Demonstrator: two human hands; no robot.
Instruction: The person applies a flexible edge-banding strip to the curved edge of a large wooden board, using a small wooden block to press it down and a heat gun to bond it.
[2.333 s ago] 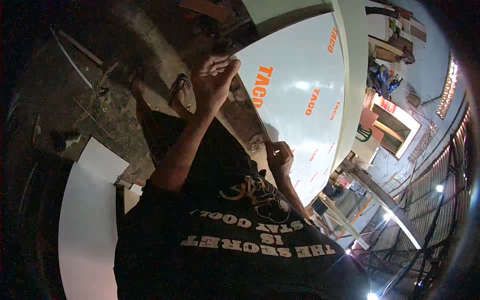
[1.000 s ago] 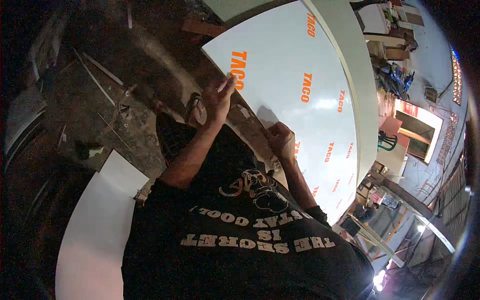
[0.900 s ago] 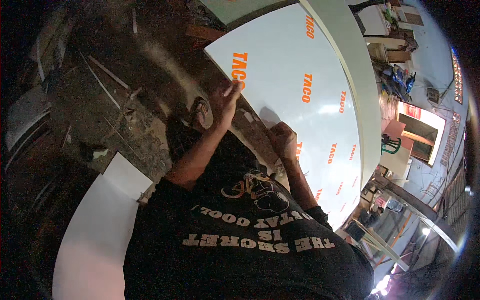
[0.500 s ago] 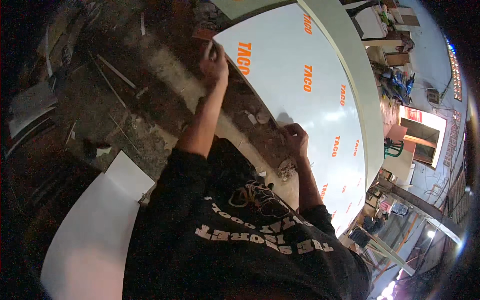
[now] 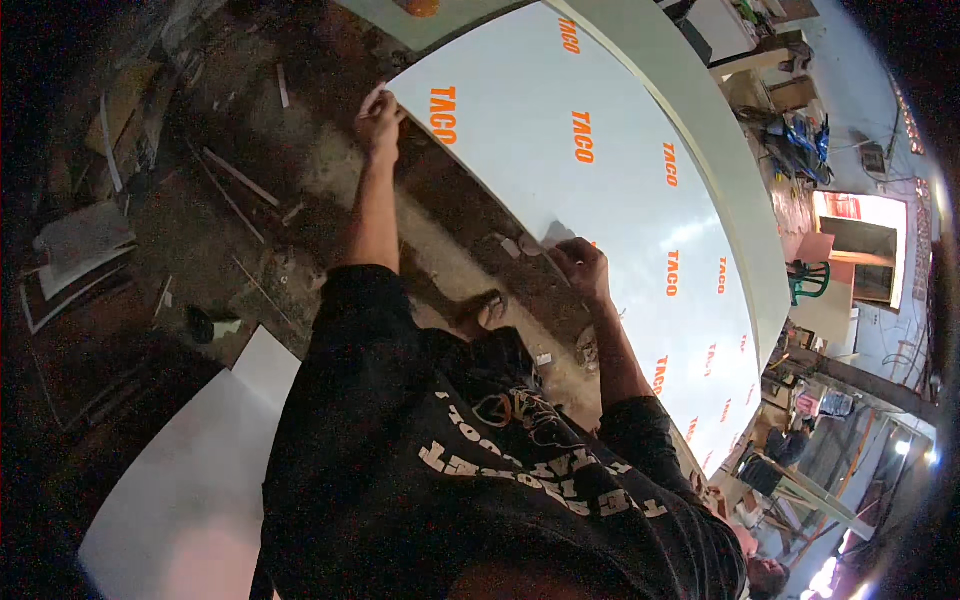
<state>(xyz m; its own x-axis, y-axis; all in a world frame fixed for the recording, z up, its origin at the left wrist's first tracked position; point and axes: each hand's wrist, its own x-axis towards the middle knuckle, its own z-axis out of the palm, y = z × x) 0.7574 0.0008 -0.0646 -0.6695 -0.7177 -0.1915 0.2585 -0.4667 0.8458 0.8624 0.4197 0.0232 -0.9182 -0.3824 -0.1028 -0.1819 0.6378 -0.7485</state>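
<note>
A large glossy white sheet (image 5: 620, 200) with orange print lies over a pale green panel (image 5: 730, 170), which shows along its far and right sides. My left hand (image 5: 382, 125) is at the sheet's near left corner, thumb and fingers closed on it. Farther right along the near edge, my right hand (image 5: 583, 268) pinches the sheet with bent fingers, casting a small shadow on its surface. The fingertips of both hands are partly hidden.
Dark floor to the left carries thin offcut strips (image 5: 240, 177) and a grey sheet piece (image 5: 85, 240). Another white panel (image 5: 180, 480) leans or lies at lower left. A green chair (image 5: 806, 283) and a blue motorbike (image 5: 800, 150) stand beyond, on the right.
The sheet's corner and my left hand have shifted left in the picture. My right hand has moved slightly left and stays on the near edge. The whole view has also shifted a little.
</note>
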